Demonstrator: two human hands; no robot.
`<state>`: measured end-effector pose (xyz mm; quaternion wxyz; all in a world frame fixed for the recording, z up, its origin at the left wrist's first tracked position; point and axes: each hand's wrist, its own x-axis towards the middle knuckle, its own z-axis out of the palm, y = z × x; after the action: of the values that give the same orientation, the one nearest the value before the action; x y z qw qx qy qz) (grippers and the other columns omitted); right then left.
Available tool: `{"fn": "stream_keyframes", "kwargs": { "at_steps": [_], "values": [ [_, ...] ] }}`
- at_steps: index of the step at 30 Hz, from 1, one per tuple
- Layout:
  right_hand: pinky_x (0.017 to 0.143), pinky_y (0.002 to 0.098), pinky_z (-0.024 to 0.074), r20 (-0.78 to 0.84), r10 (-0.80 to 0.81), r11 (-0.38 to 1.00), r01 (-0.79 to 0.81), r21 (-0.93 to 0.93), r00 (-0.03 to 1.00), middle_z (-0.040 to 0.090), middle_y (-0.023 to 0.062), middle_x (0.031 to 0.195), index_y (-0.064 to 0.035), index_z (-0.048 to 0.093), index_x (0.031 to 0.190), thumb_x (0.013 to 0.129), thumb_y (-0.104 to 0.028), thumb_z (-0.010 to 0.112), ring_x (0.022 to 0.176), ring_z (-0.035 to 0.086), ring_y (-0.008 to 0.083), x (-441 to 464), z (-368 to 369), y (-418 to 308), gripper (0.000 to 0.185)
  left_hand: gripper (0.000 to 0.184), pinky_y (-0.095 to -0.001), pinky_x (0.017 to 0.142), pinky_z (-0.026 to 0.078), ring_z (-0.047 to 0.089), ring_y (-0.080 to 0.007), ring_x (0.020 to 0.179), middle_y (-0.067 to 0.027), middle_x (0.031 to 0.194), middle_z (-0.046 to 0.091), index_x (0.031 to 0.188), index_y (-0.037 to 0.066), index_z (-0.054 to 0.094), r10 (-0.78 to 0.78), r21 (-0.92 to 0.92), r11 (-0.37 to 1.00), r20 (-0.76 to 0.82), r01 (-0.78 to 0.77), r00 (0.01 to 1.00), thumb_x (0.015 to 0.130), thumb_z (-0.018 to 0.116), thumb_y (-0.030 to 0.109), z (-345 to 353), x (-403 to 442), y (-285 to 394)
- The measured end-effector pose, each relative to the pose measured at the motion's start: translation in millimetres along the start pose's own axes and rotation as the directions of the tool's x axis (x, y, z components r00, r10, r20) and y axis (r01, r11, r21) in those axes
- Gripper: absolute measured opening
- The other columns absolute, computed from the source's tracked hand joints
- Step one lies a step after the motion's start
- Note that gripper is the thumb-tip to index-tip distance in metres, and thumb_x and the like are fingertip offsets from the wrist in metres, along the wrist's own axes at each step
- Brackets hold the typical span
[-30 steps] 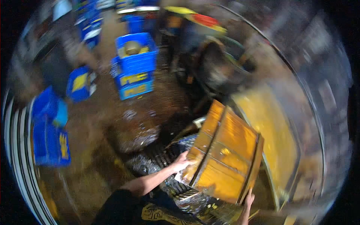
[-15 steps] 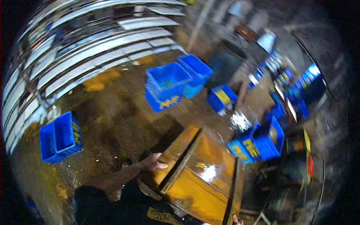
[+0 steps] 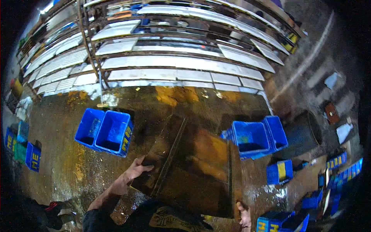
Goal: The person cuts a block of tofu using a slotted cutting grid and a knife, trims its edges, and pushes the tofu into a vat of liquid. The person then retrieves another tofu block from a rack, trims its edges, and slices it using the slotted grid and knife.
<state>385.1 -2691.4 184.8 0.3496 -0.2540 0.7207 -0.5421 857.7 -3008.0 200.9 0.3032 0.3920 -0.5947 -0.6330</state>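
A wide, dark wooden board (image 3: 193,189) with two raised battens across it is in front of my body, tilted and wet-looking, its upper right part shining orange-brown. My left hand (image 3: 136,170) grips its left edge, thumb on top and the other fingers hidden beneath. At the lower right corner my right hand (image 3: 243,217) holds the opposite edge, thumb showing. Beyond the board on the left stand two blue crates (image 3: 113,133) side by side on the floor. Another pair of blue crates (image 3: 251,138) stands past its right edge.
A long rack (image 3: 174,73) of white slabs on several shelves spans the back. The floor (image 3: 58,162) is wet and brown. A dark barrel (image 3: 305,129) and a blue crate (image 3: 279,172) are at the right, with more blue crates (image 3: 284,222) near the lower right.
My view has swung left, bringing the rack to the centre and shifting the crates rightward. The board has turned with me and looks darker; both hands still hold it.
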Motion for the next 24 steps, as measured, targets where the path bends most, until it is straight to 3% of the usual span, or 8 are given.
{"fn": "stream_keyframes", "kwargs": {
  "at_steps": [4, 6, 8, 10, 12, 15, 22, 24],
  "values": [
    [0.104, 0.0374, 0.0366, -0.092, 0.247, 0.954, -0.258, -0.153, 0.965, 0.055, 0.0099, 0.125, 0.0, 0.046, 0.129, 0.073, -0.041, 0.083, 0.118, 0.049, 0.0216, 159.6, 29.4, -43.1, 0.078, 0.042, -0.0298, 0.091, 0.046, 0.059, -0.0124, 0.102, -0.0021, 0.114, 0.067, 0.126, 0.004, 0.059, -0.038, -0.103, 0.994, -0.124, 0.026, 0.992, 0.085, 0.072, 0.009, -14.6, 93.7, 33.5],
    [0.102, 0.0347, 0.0382, -0.009, 0.207, 0.944, -0.202, -0.259, 0.978, 0.055, 0.0083, 0.119, -0.0012, 0.047, 0.125, 0.074, -0.031, 0.085, 0.115, 0.05, 0.0217, 241.0, 54.9, -76.6, 0.07, 0.045, -0.0303, 0.094, 0.045, 0.056, -0.0122, 0.107, -0.0031, 0.115, 0.066, 0.127, 0.004, 0.059, 0.007, 0.012, 1.0, -0.282, -0.004, 0.96, 0.085, 0.072, 0.009, -26.9, 135.5, 72.7],
    [0.087, 0.0292, 0.0458, 0.149, 0.035, 0.981, -0.063, 0.185, 0.988, 0.057, 0.0053, 0.11, -0.0018, 0.051, 0.116, 0.082, -0.012, 0.077, 0.105, 0.054, 0.0164, 307.1, 88.4, -112.8, 0.044, 0.05, -0.0328, 0.098, 0.043, 0.054, -0.0134, 0.113, -0.0057, 0.12, 0.063, 0.13, 0.001, 0.055, -0.097, -0.125, 0.99, -0.296, 0.062, 0.95, 0.084, 0.072, 0.01, -43.6, 173.5, 93.5],
    [0.074, 0.027, 0.0427, -0.029, -0.289, 0.906, 0.263, -0.331, 0.957, 0.058, -0.004, 0.083, -0.0069, 0.063, 0.084, 0.084, -0.022, 0.076, 0.08, 0.052, 0.0118, 372.8, 141.7, -153.5, 0.02, 0.059, -0.0349, 0.099, 0.044, 0.054, -0.017, 0.113, -0.008, 0.125, 0.06, 0.134, -0.001, 0.049, -0.095, -0.56, 0.819, -0.347, -0.125, 0.933, 0.082, 0.073, 0.01, -54.6, 192.4, 125.6],
    [0.076, 0.0267, 0.043, 0.308, -0.302, 0.92, 0.36, -0.153, 0.902, 0.06, -0.0008, 0.09, -0.0028, 0.064, 0.095, 0.085, -0.021, 0.076, 0.085, 0.052, 0.0116, 438.3, 194.8, -214.1, 0.024, 0.06, -0.0377, 0.1, 0.045, 0.054, -0.0216, 0.116, -0.0124, 0.128, 0.057, 0.134, -0.004, 0.045, -0.177, -0.625, 0.775, -0.362, -0.098, 0.915, 0.083, 0.074, 0.01, -90.4, 232.9, 97.8],
    [0.08, 0.0293, 0.0447, 0.377, -0.204, 0.957, 0.265, -0.117, 0.903, 0.065, 0.0044, 0.098, 0.0004, 0.064, 0.112, 0.085, -0.025, 0.075, 0.089, 0.057, 0.014, 539.6, 284.8, -249.4, 0.038, 0.056, -0.0345, 0.094, 0.049, 0.059, -0.021, 0.109, -0.0162, 0.121, 0.059, 0.125, -0.007, 0.043, -0.094, -0.105, 0.994, -0.667, 0.031, 0.739, 0.084, 0.076, 0.015, -151.9, 309.0, 61.4],
    [0.091, 0.0347, 0.0445, 0.117, -0.22, 0.968, 0.231, -0.096, 0.969, 0.067, 0.0057, 0.097, 0.0029, 0.066, 0.109, 0.078, -0.037, 0.082, 0.093, 0.061, 0.0187, 721.2, 555.5, -287.1, 0.053, 0.038, -0.0318, 0.078, 0.05, 0.063, -0.0171, 0.088, -0.0099, 0.1, 0.07, 0.105, -0.006, 0.065, 0.058, 0.047, 0.998, -0.767, -0.035, 0.639, 0.081, 0.078, 0.021, -341.1, 515.2, 101.1],
    [0.086, 0.035, 0.0448, 0.406, -0.275, 0.96, 0.274, 0.061, 0.871, 0.067, 0.0045, 0.096, 0.0009, 0.07, 0.101, 0.075, -0.041, 0.083, 0.096, 0.059, 0.0188, 794.4, 627.3, -292.0, 0.051, 0.04, -0.0326, 0.082, 0.05, 0.063, -0.0192, 0.092, -0.0113, 0.103, 0.07, 0.107, -0.006, 0.066, 0.145, 0.089, 0.989, -0.776, -0.121, 0.614, 0.081, 0.078, 0.022, -419.1, 586.8, 69.3]
  ]
}}
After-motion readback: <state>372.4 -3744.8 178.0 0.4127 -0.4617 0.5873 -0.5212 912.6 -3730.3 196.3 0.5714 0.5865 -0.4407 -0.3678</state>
